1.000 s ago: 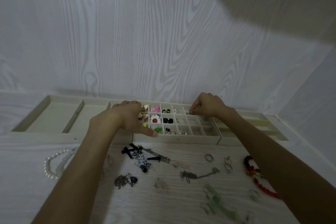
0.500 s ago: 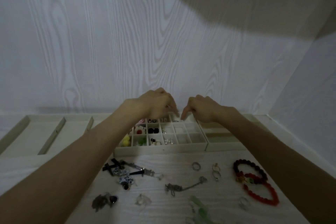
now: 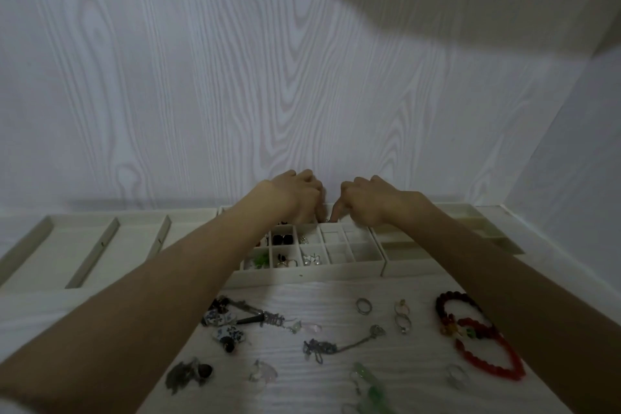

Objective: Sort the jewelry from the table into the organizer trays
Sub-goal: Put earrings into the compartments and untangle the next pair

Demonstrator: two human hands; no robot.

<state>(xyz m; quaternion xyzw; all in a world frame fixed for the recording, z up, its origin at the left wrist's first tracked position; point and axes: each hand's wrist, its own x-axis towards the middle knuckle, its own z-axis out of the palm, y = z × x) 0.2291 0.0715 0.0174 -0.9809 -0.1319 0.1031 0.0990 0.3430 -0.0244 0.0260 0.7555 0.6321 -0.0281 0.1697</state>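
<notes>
Sorting partway, head view: left hand (image 3: pixel 295 198) and right hand (image 3: pixel 369 200), fingers curled, meet over the gridded tray's (image 3: pixel 302 274) back row; what they hold, can't tell. Several cells filled; rings (image 3: pixel 364 306), red bracelets (image 3: pixel 480 339), pendants remain on table (image 3: pixel 420 390).

Hands (image 3: pixel 331 203) hide grid tray's (image 3: pixel 336 270) back cells; item between fingertips too small.

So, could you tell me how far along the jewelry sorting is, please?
Done: several cells of the grid tray hold small pieces. In hand: both hands, left and right, work at its back row. Left: rings, red bracelets and a chain on the table.
</notes>
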